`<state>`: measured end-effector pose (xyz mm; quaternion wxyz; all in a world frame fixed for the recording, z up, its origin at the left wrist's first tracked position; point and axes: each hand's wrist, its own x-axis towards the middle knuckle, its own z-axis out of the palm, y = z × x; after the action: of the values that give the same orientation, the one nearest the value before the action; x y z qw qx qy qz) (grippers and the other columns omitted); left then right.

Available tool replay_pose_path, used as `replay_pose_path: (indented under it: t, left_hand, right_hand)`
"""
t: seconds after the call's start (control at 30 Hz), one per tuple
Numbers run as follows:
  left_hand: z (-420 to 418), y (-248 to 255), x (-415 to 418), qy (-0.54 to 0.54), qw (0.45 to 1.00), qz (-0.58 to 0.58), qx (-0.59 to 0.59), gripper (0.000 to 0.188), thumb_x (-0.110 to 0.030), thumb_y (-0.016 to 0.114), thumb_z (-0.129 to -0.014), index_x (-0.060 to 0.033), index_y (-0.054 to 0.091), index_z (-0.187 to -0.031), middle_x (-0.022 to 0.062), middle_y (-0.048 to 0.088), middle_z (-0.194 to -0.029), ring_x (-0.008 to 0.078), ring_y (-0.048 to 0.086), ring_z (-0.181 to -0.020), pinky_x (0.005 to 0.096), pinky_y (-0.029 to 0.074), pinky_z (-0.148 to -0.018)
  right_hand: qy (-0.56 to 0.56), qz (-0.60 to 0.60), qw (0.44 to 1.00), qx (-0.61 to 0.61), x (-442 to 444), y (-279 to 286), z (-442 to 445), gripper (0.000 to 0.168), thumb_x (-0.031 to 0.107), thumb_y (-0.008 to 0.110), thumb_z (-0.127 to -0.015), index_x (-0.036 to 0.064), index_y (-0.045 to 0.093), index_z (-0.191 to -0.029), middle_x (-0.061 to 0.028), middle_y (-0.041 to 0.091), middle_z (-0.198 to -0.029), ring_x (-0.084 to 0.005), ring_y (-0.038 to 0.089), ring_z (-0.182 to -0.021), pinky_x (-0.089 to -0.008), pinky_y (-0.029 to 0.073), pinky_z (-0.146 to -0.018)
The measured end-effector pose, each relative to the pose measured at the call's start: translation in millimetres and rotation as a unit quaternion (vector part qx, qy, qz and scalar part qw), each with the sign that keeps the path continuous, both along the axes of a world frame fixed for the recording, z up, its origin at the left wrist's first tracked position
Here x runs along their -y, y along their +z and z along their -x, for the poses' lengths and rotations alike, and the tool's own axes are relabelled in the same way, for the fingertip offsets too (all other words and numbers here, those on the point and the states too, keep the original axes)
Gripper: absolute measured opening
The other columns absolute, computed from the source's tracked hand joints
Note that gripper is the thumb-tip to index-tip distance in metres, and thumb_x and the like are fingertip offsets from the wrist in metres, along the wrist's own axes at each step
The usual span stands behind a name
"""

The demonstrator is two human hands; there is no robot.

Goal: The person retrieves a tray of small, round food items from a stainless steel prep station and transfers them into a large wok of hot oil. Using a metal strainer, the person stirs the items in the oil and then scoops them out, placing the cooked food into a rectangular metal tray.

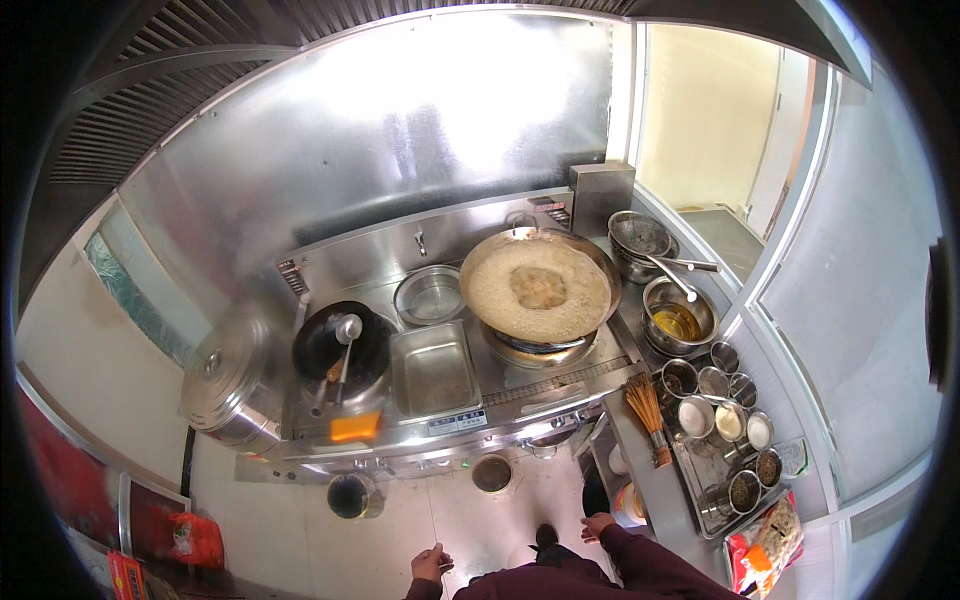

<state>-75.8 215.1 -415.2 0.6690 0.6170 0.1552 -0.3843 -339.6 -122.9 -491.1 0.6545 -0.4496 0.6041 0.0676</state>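
At the bottom of the head view my left hand hangs over the floor with its fingers curled; whether anything is in it I cannot tell. My right hand is low beside the side counter, fingers loosely bent, and its grip is unclear. Beyond both hands, a large wok on the right burner holds foaming, bubbling liquid with pale brownish pieces in its middle. A steel ladle rests in a black wok on the left. An empty rectangular steel pan stands between the two woks.
An orange cloth lies at the stove's front edge. Right of the stove stand a bowl of oil, strainers, a bamboo brush and a tray with seasoning cups. Two buckets stand on the floor. A large steel pot stands left.
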Motion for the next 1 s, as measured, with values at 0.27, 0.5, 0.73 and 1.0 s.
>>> replay_pose_path:
  t: [0.27,0.5,0.73,1.0]
  left_hand:
    - [12,-27,-44,0.023,1.000,0.011,-0.011,0.016,-0.016,0.059,-0.087,-0.0020,0.052,-0.084,0.0145,0.061,-0.082,0.0268,0.062,-0.068,0.0412,0.055,-0.061]
    - [10,28,-13,0.018,0.993,0.071,0.092,0.039,-0.021,0.059,-0.089,0.0014,0.047,-0.119,0.0153,0.061,-0.108,0.0254,0.060,-0.099,0.0358,0.048,-0.086]
    - [11,120,32,-0.063,0.935,0.135,0.323,0.052,-0.017,0.050,-0.094,-0.0003,0.030,-0.138,0.0183,0.049,-0.130,0.0237,0.045,-0.121,0.0345,0.032,-0.104]
    - [23,177,63,-0.128,0.868,0.054,0.477,0.056,-0.041,0.038,-0.095,0.0011,0.036,-0.132,0.0205,0.055,-0.120,0.0294,0.051,-0.114,0.0375,0.039,-0.095]
  right_hand:
    - [-0.025,-0.120,0.989,0.083,-12,-10,-21,0.030,0.020,0.061,-0.084,-0.002,0.053,-0.102,-0.0160,0.062,-0.085,-0.0288,0.064,-0.073,-0.0406,0.054,-0.059]
    - [0.181,-0.064,0.956,0.220,-77,80,-131,0.031,0.026,0.060,-0.088,0.001,0.053,-0.105,-0.0116,0.061,-0.096,-0.0228,0.063,-0.083,-0.0356,0.054,-0.069]
    - [0.192,-0.164,0.921,0.297,-144,204,-194,0.045,0.042,0.059,-0.087,0.007,0.054,-0.114,-0.0060,0.058,-0.109,-0.0187,0.058,-0.098,-0.0360,0.050,-0.081]
    - [0.076,-0.332,0.867,0.364,-193,230,-213,0.052,0.054,0.047,-0.090,0.012,0.051,-0.119,-0.0024,0.054,-0.114,-0.0151,0.052,-0.101,-0.0316,0.042,-0.089]
